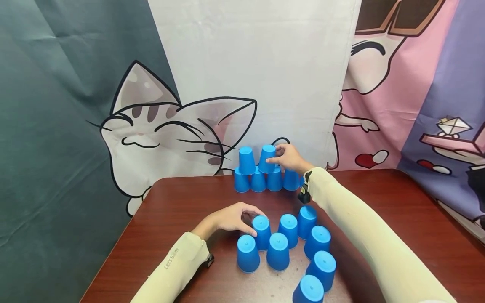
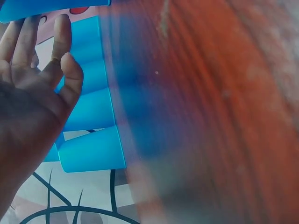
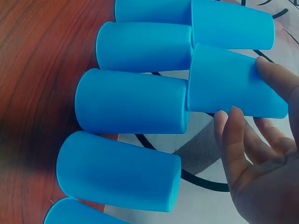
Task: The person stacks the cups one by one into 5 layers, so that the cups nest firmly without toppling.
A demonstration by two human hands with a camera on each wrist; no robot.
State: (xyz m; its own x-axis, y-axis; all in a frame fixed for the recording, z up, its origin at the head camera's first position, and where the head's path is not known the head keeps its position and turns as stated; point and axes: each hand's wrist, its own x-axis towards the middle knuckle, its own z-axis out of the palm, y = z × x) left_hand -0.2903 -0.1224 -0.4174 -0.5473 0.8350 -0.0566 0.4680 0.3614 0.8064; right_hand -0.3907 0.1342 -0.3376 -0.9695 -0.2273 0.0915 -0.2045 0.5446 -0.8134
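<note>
At the back, my right hand (image 1: 291, 158) holds an upside-down blue cup (image 1: 267, 159) in the upper row of a stack, thumb on one side and fingers on the other. In the right wrist view this held cup (image 3: 233, 84) meets the base of a cup in the row below. Another upper cup (image 1: 247, 161) stands just left of it. Nearer the front, my left hand (image 1: 233, 219) reaches round an upside-down blue cup (image 1: 262, 235), thumb at its near side and fingers behind. The left wrist view shows this cup (image 2: 56, 7) only partly, at the top edge.
Below the upper cups runs a row of several blue cups (image 1: 258, 181) along the table's back edge. More upside-down cups, such as one at front right (image 1: 322, 269), stand loosely grouped on the brown table (image 1: 182, 198). Behind hangs a cartoon cat curtain (image 1: 242, 63).
</note>
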